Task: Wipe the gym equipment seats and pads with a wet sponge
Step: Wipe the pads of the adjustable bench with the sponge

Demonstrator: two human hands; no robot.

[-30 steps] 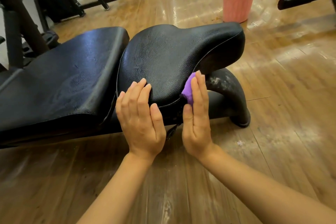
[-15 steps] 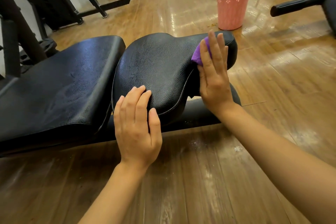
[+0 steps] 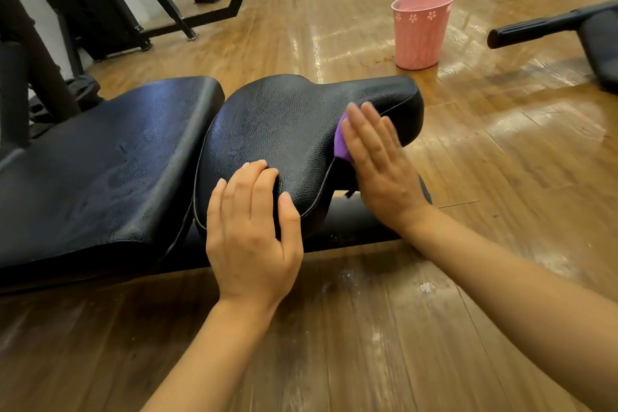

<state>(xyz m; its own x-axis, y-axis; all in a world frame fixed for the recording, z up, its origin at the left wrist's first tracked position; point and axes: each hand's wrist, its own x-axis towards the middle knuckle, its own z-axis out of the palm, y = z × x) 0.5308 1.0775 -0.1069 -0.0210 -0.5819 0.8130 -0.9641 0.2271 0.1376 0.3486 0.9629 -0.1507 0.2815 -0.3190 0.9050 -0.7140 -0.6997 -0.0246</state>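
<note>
One wide-angle camera on my head looks forward and down from close above the black seat pad point(image 3: 287, 130), my left hand point(image 3: 250, 231) and right hand point(image 3: 378, 160) reaching in from the bottom edge. Farther off, the wooden floor point(image 3: 501, 177) runs to a pink bin point(image 3: 419, 33).

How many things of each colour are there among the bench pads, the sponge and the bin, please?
Black: 2, the seat pad and the back pad
Purple: 1, the sponge under the right hand
Pink: 1, the bin
Total: 4
</note>
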